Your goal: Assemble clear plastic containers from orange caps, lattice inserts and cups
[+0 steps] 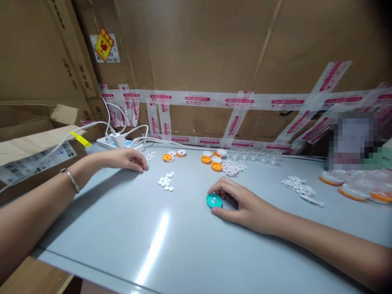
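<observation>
My right hand (241,204) has its thumb and fingers around the rim of a round teal disc (210,201) on the table. A small white peg (214,200) stands at the disc's centre. Farther left, my left hand (130,160) hangs low over the tabletop with its fingers curled together. What its fingertips hold, if anything, is too small to make out. Just beyond them lie several small white pieces (150,155). Between the two hands is a loose group of small white round pieces (166,181).
Orange and white round caps (206,159) sit toward the back, beside clear plastic cups (255,156) and white lacy pieces (233,168). More lacy pieces (298,186) lie at right, near clear orange-rimmed containers (361,183). A power strip (105,143) with cables and a cardboard box (39,151) stand left.
</observation>
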The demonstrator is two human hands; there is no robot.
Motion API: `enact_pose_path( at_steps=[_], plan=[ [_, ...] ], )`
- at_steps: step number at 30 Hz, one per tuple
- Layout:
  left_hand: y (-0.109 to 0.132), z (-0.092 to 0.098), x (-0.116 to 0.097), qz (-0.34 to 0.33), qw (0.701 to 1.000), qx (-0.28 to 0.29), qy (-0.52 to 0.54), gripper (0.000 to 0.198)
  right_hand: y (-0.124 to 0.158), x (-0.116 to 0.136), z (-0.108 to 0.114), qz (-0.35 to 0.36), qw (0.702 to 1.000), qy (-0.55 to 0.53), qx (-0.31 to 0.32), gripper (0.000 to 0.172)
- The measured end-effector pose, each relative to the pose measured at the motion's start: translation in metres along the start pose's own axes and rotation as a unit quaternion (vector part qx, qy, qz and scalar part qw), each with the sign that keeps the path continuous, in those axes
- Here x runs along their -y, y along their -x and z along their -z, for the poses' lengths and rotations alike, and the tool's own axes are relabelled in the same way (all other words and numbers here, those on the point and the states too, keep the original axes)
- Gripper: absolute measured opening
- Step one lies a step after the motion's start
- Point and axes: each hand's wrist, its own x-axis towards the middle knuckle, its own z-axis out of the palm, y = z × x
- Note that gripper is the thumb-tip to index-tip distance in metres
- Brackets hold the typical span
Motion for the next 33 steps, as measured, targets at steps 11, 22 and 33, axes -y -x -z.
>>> enact_pose_path(
  at_steps=[11,22,33],
  plan=[
    [-0.003,-0.011,0.003,-0.012,1.000,-0.026,0.004,0.018,-0.002,-0.010,-0.001,0.021,1.000,0.001,-0.014,0.016],
    [-0.001,-0.017,0.004,-0.005,0.999,-0.037,0.004,0.027,0.000,-0.008,0.000,0.017,1.000,0.011,-0.022,0.017],
    [0.002,-0.026,-0.019,-0.013,0.994,-0.094,-0.059,0.026,0.000,-0.002,0.003,0.000,1.000,0.000,-0.008,0.018]
  ],
)
